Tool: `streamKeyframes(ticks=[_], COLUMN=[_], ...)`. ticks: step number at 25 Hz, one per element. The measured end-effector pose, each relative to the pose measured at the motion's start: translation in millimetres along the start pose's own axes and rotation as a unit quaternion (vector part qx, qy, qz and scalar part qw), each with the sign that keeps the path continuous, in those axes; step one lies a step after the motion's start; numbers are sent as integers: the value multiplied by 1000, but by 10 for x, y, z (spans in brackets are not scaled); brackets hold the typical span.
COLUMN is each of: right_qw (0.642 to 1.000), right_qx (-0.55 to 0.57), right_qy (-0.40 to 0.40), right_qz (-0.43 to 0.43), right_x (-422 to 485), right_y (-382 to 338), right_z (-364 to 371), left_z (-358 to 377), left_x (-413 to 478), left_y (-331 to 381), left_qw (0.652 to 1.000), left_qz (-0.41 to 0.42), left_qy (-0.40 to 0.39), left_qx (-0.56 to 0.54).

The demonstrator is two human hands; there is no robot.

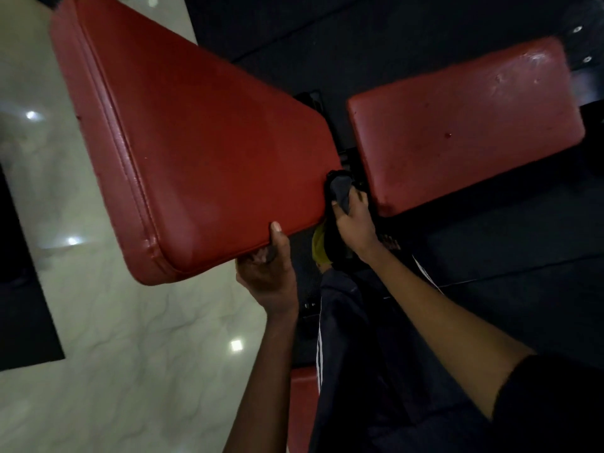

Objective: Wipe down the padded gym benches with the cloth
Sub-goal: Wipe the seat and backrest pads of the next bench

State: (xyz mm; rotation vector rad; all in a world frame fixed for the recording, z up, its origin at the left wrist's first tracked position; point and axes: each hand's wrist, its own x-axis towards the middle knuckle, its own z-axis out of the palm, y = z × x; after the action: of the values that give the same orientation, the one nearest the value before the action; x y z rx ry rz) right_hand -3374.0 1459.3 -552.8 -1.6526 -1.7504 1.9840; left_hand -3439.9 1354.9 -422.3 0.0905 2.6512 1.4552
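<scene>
1. Pale glossy flooring [130,354] is seen on the left and dark matting [490,256] on the right.
2. Two red padded surfaces are set end to end with a narrow gap between them: a long bench pad [202,142] and a shorter seat pad [457,125].
3. The long bench pad's near edge is gripped by the left hand [268,273], with the thumb [276,228] laid on top and the fingers curled underneath.
4. A dark cloth [340,188] is held bunched in the right hand [354,223] and pressed against the long pad's end corner, at the gap.
5. Dark striped trousers [353,354] are seen below, with part of another red pad [302,403] beside them.
</scene>
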Motion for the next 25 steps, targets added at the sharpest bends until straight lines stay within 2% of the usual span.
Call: streamKeyframes(ticks=[2, 5, 11, 13, 15, 21, 25], right_qw=[999, 998, 989, 988, 989, 996, 993], right_qx=[1, -50, -97, -81, -66, -46, -45], right_qy=[-14, -22, -63, -59, -51, -43, -24], right_qz=[-29, -43, 91, 117, 125, 58, 105], right_x=[-202, -103, 625, 751, 761, 543, 921], right_y=[72, 183, 287, 322, 356, 555, 573], right_z=[31, 29, -178, -224, -227, -136, -154], left_z=[163, 352, 356, 359, 391, 450, 483], left_x=[-50, -123, -84, -77, -59, -59, -99], left_y=[-107, -97, -157, -207, -244, -278, -354], left_qw=[998, 997, 998, 996, 996, 996, 995], left_qz=[-18, -37, 45, 72, 70, 69, 49], left_qy=[17, 17, 53, 60, 61, 55, 66], left_qx=[-59, -64, 9, 6, -5, -34, -51])
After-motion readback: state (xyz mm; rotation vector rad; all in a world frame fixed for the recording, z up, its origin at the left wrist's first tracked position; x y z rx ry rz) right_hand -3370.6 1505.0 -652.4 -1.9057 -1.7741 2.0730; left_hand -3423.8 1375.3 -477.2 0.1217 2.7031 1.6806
